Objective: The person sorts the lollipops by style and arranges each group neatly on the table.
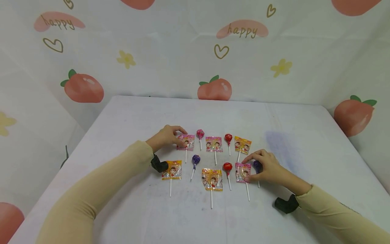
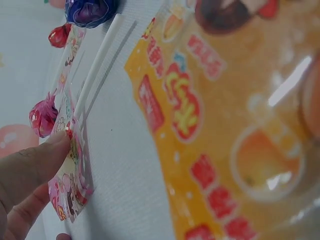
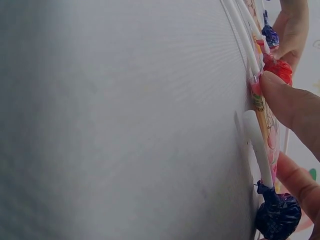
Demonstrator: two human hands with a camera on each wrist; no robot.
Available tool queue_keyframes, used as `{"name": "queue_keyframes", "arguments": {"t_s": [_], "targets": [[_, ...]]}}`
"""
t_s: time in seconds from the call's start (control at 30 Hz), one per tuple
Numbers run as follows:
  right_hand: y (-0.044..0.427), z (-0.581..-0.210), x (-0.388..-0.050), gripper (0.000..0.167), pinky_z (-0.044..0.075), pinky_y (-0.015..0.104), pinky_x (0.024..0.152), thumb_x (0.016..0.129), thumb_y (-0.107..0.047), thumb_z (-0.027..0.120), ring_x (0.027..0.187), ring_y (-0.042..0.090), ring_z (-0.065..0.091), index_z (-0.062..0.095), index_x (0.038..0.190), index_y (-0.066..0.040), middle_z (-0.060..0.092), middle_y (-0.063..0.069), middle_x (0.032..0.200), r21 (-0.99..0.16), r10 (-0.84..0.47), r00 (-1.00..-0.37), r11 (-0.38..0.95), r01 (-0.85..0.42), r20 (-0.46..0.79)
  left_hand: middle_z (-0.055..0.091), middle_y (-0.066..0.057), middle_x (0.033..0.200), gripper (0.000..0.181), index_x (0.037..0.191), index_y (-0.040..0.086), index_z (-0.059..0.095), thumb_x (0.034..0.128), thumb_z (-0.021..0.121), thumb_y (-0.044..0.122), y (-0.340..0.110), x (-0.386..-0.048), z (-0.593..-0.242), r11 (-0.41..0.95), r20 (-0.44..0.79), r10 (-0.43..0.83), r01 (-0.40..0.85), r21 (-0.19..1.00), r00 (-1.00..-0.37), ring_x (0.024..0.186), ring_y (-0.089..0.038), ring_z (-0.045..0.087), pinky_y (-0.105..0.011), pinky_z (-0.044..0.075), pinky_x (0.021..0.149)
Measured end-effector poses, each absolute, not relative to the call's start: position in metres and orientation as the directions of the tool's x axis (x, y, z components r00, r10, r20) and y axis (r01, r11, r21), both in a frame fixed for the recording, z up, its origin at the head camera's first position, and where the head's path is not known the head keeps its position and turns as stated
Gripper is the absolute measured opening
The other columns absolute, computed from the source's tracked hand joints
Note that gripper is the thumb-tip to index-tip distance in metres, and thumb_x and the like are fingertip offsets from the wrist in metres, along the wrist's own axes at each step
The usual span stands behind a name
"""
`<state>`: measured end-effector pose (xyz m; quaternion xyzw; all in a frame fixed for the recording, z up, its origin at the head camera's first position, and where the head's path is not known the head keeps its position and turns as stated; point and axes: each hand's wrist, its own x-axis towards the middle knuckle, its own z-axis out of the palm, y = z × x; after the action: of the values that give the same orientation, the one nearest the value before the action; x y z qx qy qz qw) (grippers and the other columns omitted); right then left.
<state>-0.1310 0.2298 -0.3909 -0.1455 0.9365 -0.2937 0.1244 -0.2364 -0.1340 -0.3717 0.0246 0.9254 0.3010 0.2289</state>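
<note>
Far and left, your left hand [image 1: 166, 138] pinches square pink plastic-wrapped lollipop [image 1: 189, 141]; near and right, your right hand [image 1: 270, 168] pinches matching pink packet [image 1: 241, 171]. Step seems positioning both; next move likely calls for gentle, even finger release.

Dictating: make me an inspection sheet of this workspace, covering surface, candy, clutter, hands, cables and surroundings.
Surface: flat white table with a bluish-purple smudge toward its right side.
Job's things: eleven lollipops on white sticks: three in pink square plastic packets, three in orange square plastic packets, and five shiny-wrapped balls, namely one pink ball, two red balls and two purple-blue balls.
Clutter: nothing seen among the lollipops.
Hands: left hand holds the leftmost pink packet between thumb and fingers; right hand holds the near-row pink packet likewise.
Cables: thin dark strand at the table's left edge, possibly a cable.
Surroundings: white backdrop printed with peaches, hearts, yellow flowers and "happy".
</note>
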Motion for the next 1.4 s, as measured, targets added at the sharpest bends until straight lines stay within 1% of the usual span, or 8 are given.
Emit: {"name": "queue_keyframes", "arguments": {"t_s": [0.13, 0.23, 0.43, 0.7, 0.83, 1.1, 1.17, 1.4], "targets": [[0.23, -0.391, -0.131, 0.045, 0.031, 0.045, 0.082, 0.067, -0.04, 0.086, 0.107, 0.034, 0.037, 0.068, 0.106, -0.027, 0.047, 0.011, 0.116, -0.585, -0.344, -0.927, 0.786, -0.199, -0.147, 0.048, -0.02, 0.135, 0.049, 0.126, 0.02, 0.061, 0.0801, 0.08, 0.026, -0.133, -0.234, -0.371, 0.8, -0.405, 0.181, -0.106, 0.591, -0.896, 0.118, -0.036, 0.047, -0.051, 0.04, 0.102], [0.23, -0.391, -0.131, 0.045, 0.031, 0.045, 0.082, 0.067, -0.04, 0.087, 0.107, 0.034, 0.037, 0.068, 0.106, -0.027, 0.047, 0.011, 0.116, -0.586, -0.345, -0.927, 0.785, -0.2, -0.146, 0.052, -0.018, 0.131, 0.048, 0.123, 0.015, 0.061, 0.0794, 0.08, 0.023, -0.133, -0.231, -0.369, 0.776, -0.384, 0.192, -0.1, 0.623, -0.903, 0.115, -0.033, 0.049, -0.048, 0.041, 0.1], [0.23, -0.391, -0.131, 0.046, 0.031, 0.045, 0.082, 0.066, -0.04, 0.087, 0.108, 0.034, 0.036, 0.068, 0.106, -0.027, 0.048, 0.011, 0.116, -0.59, -0.346, -0.927, 0.783, -0.199, -0.145, 0.058, -0.014, 0.117, 0.045, 0.116, 0.007, 0.062, 0.0768, 0.082, 0.017, -0.132, -0.229, -0.367, 0.749, -0.309, 0.222, -0.041, 0.661, -0.925, 0.102, -0.027, 0.052, -0.038, 0.044, 0.089], [0.23, -0.391, -0.131, 0.046, 0.031, 0.044, 0.082, 0.066, -0.041, 0.087, 0.108, 0.034, 0.036, 0.068, 0.106, -0.026, 0.048, 0.011, 0.115, -0.593, -0.348, -0.926, 0.779, -0.202, -0.143, 0.059, -0.013, 0.109, 0.046, 0.117, 0.009, 0.059, 0.0775, 0.081, 0.019, -0.134, -0.231, -0.367, 0.759, -0.316, 0.195, -0.061, 0.649, -0.929, 0.088, -0.023, 0.054, -0.031, 0.046, 0.074], [0.23, -0.391, -0.131, 0.047, 0.031, 0.045, 0.082, 0.066, -0.042, 0.087, 0.108, 0.034, 0.037, 0.069, 0.106, -0.026, 0.048, 0.011, 0.115, -0.588, -0.348, -0.927, 0.782, -0.207, -0.137, 0.058, -0.013, 0.108, 0.048, 0.119, 0.009, 0.057, 0.078, 0.08, 0.018, -0.135, -0.23, -0.363, 0.749, -0.313, 0.173, -0.082, 0.657, -0.934, 0.084, -0.021, 0.055, -0.029, 0.047, 0.07], [0.23, -0.392, -0.131, 0.047, 0.031, 0.045, 0.083, 0.066, -0.041, 0.087, 0.109, 0.034, 0.037, 0.068, 0.106, -0.027, 0.048, 0.011, 0.116, -0.587, -0.348, -0.927, 0.783, -0.206, -0.139, 0.051, -0.012, 0.102, 0.049, 0.124, 0.011, 0.055, 0.0804, 0.077, 0.007, -0.136, -0.234, -0.36, 0.646, -0.34, 0.133, -0.179, 0.743, -0.931, 0.076, -0.017, 0.054, -0.022, 0.052, 0.06], [0.23, -0.391, -0.131, 0.046, 0.031, 0.045, 0.083, 0.066, -0.041, 0.087, 0.109, 0.034, 0.037, 0.068, 0.106, -0.027, 0.048, 0.011, 0.116, -0.588, -0.35, -0.927, 0.782, -0.208, -0.137, 0.05, -0.012, 0.1, 0.05, 0.126, 0.011, 0.055, 0.0811, 0.076, 0.006, -0.137, -0.234, -0.358, 0.625, -0.337, 0.135, -0.184, 0.758, -0.932, 0.074, -0.016, 0.055, -0.022, 0.053, 0.06], [0.23, -0.391, -0.132, 0.046, 0.031, 0.045, 0.082, 0.066, -0.041, 0.087, 0.109, 0.034, 0.036, 0.068, 0.106, -0.027, 0.048, 0.011, 0.116, -0.592, -0.348, -0.927, 0.78, -0.202, -0.142, 0.061, -0.012, 0.097, 0.049, 0.13, 0.008, 0.052, 0.0849, 0.071, 0.002, -0.141, -0.234, -0.349, 0.541, -0.312, 0.145, -0.189, 0.819, -0.939, 0.068, -0.013, 0.06, -0.026, 0.056, 0.065]]}}
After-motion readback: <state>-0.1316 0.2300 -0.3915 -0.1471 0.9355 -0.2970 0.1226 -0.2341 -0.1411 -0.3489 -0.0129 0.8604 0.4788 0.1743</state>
